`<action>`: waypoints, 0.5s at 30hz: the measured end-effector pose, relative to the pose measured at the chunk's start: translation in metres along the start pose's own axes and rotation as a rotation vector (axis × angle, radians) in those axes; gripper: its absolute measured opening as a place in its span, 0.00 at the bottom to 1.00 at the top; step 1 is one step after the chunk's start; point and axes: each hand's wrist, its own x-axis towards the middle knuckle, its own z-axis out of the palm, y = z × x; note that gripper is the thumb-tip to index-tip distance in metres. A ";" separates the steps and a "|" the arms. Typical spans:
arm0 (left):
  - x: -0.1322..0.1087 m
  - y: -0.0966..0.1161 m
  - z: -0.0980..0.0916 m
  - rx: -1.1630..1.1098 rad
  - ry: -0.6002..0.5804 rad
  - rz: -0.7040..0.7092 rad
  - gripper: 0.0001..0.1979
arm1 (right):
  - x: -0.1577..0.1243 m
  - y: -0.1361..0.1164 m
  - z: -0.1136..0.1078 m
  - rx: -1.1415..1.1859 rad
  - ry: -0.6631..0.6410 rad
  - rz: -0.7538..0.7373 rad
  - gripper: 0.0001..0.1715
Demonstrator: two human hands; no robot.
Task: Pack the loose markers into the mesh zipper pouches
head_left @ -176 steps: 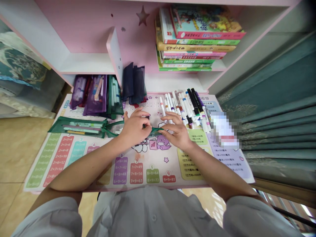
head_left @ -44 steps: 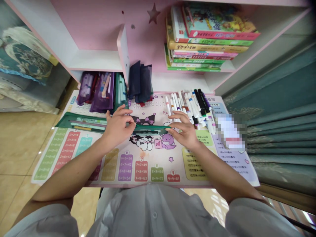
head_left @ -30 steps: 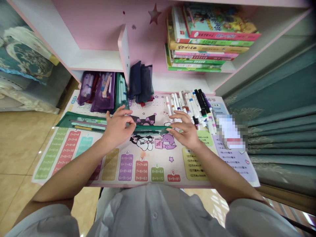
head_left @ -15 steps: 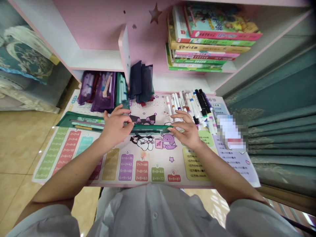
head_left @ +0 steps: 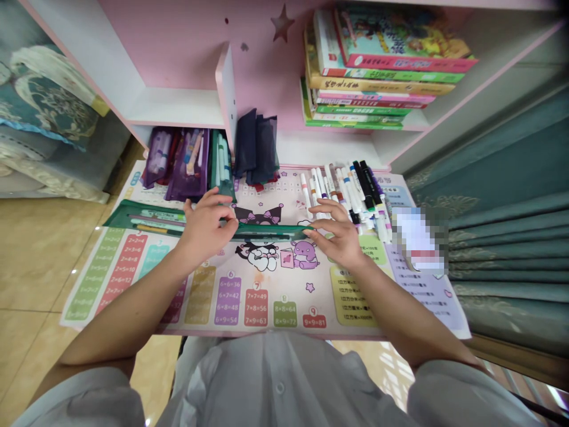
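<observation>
Stretching sideways, a green mesh pouch [head_left: 273, 233] was pinched along its upper edge by the left hand [head_left: 208, 222] and at one end by the right hand [head_left: 335, 232], mid-desk, near loose markers [head_left: 351, 191].

One head-worn camera is doing all the looking here, peering forward and steeply down from above the grey shirt [head_left: 249, 385] at the bottom edge. It is sitting near the printed desk mat [head_left: 291, 287], catching the left hand [head_left: 210, 222] and right hand [head_left: 336, 235] around mid-view. The wide sweep is reaching up to the pink back panel [head_left: 178, 59] and taking in the teal curtain [head_left: 507, 237] on the right.
</observation>
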 end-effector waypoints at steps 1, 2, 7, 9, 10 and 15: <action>0.000 0.000 0.000 0.001 0.001 0.000 0.12 | 0.000 0.000 0.000 0.001 0.003 0.000 0.04; 0.000 -0.001 0.000 0.002 0.004 -0.001 0.12 | 0.000 0.000 0.000 0.002 0.004 -0.002 0.04; 0.001 -0.004 -0.004 0.005 0.021 -0.028 0.11 | 0.000 0.000 0.001 0.012 0.013 -0.005 0.04; 0.002 -0.005 -0.006 0.009 0.020 -0.039 0.11 | 0.000 0.000 0.001 0.015 0.016 0.005 0.04; 0.002 -0.005 -0.007 0.012 0.021 -0.041 0.11 | 0.000 0.000 0.001 0.015 0.014 0.009 0.04; 0.004 -0.008 -0.007 0.027 0.025 -0.046 0.11 | 0.000 0.000 0.001 0.015 0.002 0.029 0.04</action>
